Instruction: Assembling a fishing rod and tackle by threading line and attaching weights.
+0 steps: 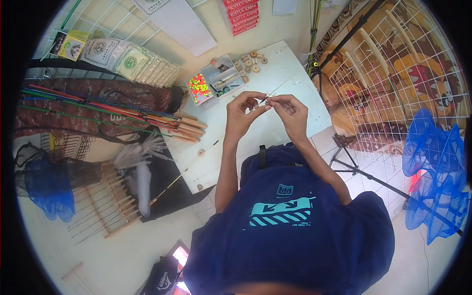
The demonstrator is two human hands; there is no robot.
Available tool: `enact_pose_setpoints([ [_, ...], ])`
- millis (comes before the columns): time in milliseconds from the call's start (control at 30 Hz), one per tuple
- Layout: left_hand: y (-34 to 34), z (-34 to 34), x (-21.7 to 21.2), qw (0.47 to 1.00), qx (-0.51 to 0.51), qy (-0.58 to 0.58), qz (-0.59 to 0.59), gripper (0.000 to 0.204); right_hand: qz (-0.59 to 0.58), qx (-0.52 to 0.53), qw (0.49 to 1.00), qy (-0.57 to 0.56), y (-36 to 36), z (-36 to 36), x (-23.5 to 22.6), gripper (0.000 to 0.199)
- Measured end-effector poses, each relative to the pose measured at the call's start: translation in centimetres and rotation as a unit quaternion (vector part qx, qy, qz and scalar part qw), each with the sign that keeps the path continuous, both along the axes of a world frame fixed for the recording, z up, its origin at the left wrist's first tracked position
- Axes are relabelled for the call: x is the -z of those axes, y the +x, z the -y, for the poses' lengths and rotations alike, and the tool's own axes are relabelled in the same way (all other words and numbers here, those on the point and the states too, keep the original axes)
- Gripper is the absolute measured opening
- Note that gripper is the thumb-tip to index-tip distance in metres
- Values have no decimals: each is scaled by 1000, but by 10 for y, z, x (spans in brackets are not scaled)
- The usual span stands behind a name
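Note:
Over the white table [290, 64] my two hands meet at a thin pale rod with a short black section [278, 89], its fine tip pointing up and right. My left hand [241, 112] pinches it near the black section between thumb and fingers. Close beside it, my right hand [291, 114] has its fingertips pressed together at the same spot; any thread or small part there is too fine to make out. A slim rod length with a brown grip end [184, 172] lies across the table's left side, in line with the held piece; my left forearm hides whether they join.
Beyond my hands stands a compartment box [200, 101] of bright beads and small tools, with cork rings [253, 62] beside it. Left are bundled rods with cork handles [189, 127] and a wooden rack [118, 201]. Right are a tripod [349, 164] and blue nets [432, 172].

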State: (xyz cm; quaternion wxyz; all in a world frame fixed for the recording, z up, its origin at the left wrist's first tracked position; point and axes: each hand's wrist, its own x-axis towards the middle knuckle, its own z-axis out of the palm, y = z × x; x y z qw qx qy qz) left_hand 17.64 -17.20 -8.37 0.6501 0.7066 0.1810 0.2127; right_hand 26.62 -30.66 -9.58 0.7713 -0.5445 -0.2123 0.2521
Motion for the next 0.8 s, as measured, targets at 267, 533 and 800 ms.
enact_pose_setpoints([
  [267, 0, 1, -3, 1000, 6, -8, 21, 28, -3, 0, 1000, 3, 1, 2, -1, 14],
  [533, 0, 1, -1, 1000, 13, -14, 15, 28, 0, -6, 1000, 1, 1, 3, 1, 14],
  [800, 0, 2, -6, 1000, 19, -22, 6, 34, -6, -7, 1000, 10, 2, 3, 3, 13],
])
